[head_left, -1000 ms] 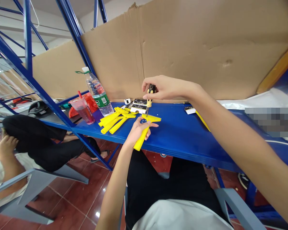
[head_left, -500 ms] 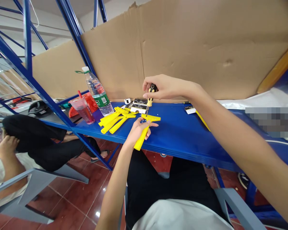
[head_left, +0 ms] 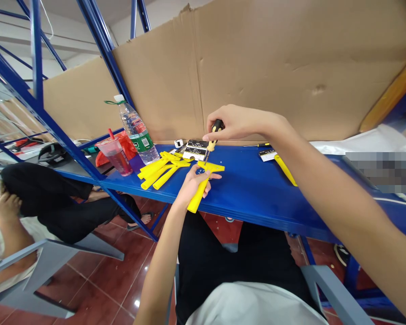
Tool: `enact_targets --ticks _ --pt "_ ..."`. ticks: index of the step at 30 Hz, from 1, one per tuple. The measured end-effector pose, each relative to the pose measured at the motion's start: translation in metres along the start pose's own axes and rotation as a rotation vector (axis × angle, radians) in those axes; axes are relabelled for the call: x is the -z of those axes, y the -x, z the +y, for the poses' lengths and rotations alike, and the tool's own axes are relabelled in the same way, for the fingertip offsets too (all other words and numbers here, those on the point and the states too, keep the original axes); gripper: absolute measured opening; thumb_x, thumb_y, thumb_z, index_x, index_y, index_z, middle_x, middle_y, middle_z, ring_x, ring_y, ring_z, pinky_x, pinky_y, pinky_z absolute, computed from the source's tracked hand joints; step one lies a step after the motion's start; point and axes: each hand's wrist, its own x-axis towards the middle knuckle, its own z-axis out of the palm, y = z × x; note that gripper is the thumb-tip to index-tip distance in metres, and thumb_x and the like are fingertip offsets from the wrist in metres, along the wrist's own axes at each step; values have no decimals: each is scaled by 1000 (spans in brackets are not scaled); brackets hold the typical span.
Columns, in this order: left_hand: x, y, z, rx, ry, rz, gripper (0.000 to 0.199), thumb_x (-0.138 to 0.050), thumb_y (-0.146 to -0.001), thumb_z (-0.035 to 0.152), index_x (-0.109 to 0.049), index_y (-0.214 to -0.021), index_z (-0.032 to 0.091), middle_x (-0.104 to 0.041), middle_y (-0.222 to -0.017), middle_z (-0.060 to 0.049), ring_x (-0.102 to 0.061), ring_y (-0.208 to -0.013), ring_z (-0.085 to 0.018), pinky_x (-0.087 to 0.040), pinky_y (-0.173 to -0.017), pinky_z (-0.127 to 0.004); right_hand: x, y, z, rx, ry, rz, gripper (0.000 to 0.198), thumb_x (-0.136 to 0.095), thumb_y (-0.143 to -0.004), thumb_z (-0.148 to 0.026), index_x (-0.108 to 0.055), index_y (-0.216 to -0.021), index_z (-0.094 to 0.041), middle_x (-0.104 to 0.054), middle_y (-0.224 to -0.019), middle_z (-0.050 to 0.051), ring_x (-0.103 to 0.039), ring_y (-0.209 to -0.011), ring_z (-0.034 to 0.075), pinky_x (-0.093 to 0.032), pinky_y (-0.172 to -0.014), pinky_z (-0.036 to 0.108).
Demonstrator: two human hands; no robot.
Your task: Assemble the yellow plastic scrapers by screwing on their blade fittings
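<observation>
My left hand (head_left: 191,184) is closed around a yellow T-shaped plastic scraper handle (head_left: 197,198), its crosspiece pointing away from me and its round grip toward me. Over it, my right hand (head_left: 230,123) grips a screwdriver (head_left: 211,145) by its black and cream handle from above. The shaft points down, and its tip meets the crosspiece near its left part; the exact contact is too small to make out. Several more yellow T-shaped handles (head_left: 155,174) lie in a pile left of my left hand. Small screws seem to lie near my fingers.
A water bottle (head_left: 140,135) and a red-drink cup (head_left: 117,155) stand behind the pile. Black-and-white boxes (head_left: 194,150) lie at the back of the blue table (head_left: 246,189). Another yellow handle (head_left: 285,170) lies right. A cardboard wall (head_left: 257,67) rises behind; a seated person (head_left: 16,225) is at left.
My right hand has shifted slightly right, with its fingers turned a little about the screwdriver's handle. My left hand keeps its hold on the yellow scraper handle.
</observation>
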Motion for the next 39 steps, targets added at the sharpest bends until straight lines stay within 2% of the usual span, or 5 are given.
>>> enact_targets --ticks 13,18,23,33,39 --pt "1 -1 -2 -16 49 38 65 -96 -84 49 -44 -113 25 -86 -115 -18 -57 -48 -9 -39 -41 -25 26 11 24 -7 -191 103 32 -95 -87 -57 -85 -92 -26 -80 -82 3 -73 -82 24 -55 -75 38" --pt "2 0 -3 -28 71 16 64 -97 -84 49 -44 -114 25 -86 -114 -17 -57 -48 -10 -40 -42 -24 -34 24 51 -196 -943 525 39 -95 -93 -51 -69 -83 -24 -78 -90 4 -76 -83 18 -70 -89 38" --pt "3 -1 0 -13 111 41 66 -99 -83 45 -44 -114 25 -86 -117 -19 -59 -52 -10 -40 -42 -22 -102 48 79 -723 -1621 645 13 -72 -110 -15 -75 -98 -20 -83 -102 8 -81 -90 13 -72 -85 21" --pt "6 -9 -7 -185 117 316 62 -101 -77 40 -50 -111 25 -68 -96 2 -74 -69 -14 -41 -42 -17 -109 56 87 -772 -1652 737 17 -69 -110 -10 -75 -96 -18 -83 -94 8 -81 -85 14 -70 -77 21" --pt "15 -6 -5 -361 -329 397 50 -88 -91 50 -58 -121 24 -72 -125 -8 -71 -60 -12 -47 -41 -21 -114 50 85 -756 -1617 735 20 -67 -112 -10 -76 -96 -16 -82 -92 8 -79 -79 13 -66 -73 22"
